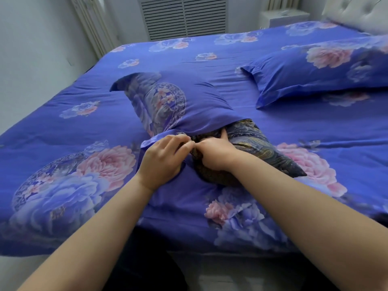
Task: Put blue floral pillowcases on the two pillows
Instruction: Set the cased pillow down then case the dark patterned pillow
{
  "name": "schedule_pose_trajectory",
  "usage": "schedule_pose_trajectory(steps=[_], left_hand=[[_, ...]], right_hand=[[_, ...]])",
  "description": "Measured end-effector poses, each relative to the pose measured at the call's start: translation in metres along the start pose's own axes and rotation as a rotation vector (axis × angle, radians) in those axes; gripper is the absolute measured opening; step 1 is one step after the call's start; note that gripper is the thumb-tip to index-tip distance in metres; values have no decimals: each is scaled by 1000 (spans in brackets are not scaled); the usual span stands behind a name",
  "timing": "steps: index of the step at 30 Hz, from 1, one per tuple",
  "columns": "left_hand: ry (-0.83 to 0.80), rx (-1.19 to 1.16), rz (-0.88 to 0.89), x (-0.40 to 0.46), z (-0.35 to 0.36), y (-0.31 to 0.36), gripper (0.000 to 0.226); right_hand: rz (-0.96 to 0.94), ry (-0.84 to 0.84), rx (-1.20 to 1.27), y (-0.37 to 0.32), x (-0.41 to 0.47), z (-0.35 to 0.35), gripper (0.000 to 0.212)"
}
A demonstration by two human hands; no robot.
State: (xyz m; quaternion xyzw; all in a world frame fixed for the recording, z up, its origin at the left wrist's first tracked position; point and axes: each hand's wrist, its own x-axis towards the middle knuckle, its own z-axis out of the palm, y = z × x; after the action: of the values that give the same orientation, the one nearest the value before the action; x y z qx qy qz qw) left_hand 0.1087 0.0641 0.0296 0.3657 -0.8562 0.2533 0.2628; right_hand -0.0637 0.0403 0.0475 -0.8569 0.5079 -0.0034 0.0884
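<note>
I see a bed (231, 45) spread with blue floral bedding, a louvred vent (183, 16) on the wall beyond. My left hand (162, 159) pinches the pillowcase (189, 101) opening; my right hand (216, 153) grips the dark patterned pillow (252, 143), half sheathed mid-bed. A covered pillow (315, 68) lies far right.

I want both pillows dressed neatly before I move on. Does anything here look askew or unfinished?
Yes. The near pillow is only partly inside its pillowcase: its dark patterned end sticks out at the opening, where the left hand and right hand grip. The far pillow looks fully covered.
</note>
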Motion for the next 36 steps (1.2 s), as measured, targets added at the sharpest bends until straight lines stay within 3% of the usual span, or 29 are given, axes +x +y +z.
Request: schedule_pose_trajectory(steps=[3, 7, 9, 11, 14, 17, 19, 20, 22, 24, 26, 29, 31, 33, 36], left_hand=[[-190, -46, -18, -7, 8, -7, 31], [-736, 4, -151, 0, -3, -9, 35], [-704, 81, -99, 2, -6, -7, 28], [-494, 116, -12, -7, -5, -5, 8], [-191, 78, 27, -30, 4, -4, 15], [-192, 93, 20, -40, 3, 2, 37], [-306, 56, -1, -38, 0, 8, 43], [-359, 23, -22, -35, -2, 11, 46], [-423, -2, -84, -25, -10, 22, 49], [-385, -19, -137, -15, -19, 39, 47], [-327, -55, -103, -8, -22, 63, 58], [-397, -26, -18, 2, -7, 97, 97], [-476, 23, -92, 8, 10, 106, 113], [-483, 52, -215, 16, 19, 105, 114], [-362, 134, -382, 29, 18, 88, 94]], right_hand=[[-21, 6, -61, -5, 0, 9, 38], [-47, 174, 128, -5, -3, 37, 44], [-47, 274, 177, 0, -7, 44, 55], [-62, 335, 176, 6, -18, 44, 67], [-85, 441, 273, 15, -36, 40, 71], [77, 717, 364, 34, -55, 41, 56], [365, 808, 346, 56, -69, 43, 62], [537, 732, 394, 71, -76, 46, 71], [806, 418, 600, 95, -89, 48, 89], [843, 225, 654, 109, -96, 55, 109], [805, 185, 659, 111, -94, 56, 117], [766, 191, 840, 91, -97, 37, 73], [691, 253, 1029, 83, -98, 24, 45], [573, 394, 1178, 77, -97, 14, 31], [395, 535, 1418, 62, -90, 5, 22]])
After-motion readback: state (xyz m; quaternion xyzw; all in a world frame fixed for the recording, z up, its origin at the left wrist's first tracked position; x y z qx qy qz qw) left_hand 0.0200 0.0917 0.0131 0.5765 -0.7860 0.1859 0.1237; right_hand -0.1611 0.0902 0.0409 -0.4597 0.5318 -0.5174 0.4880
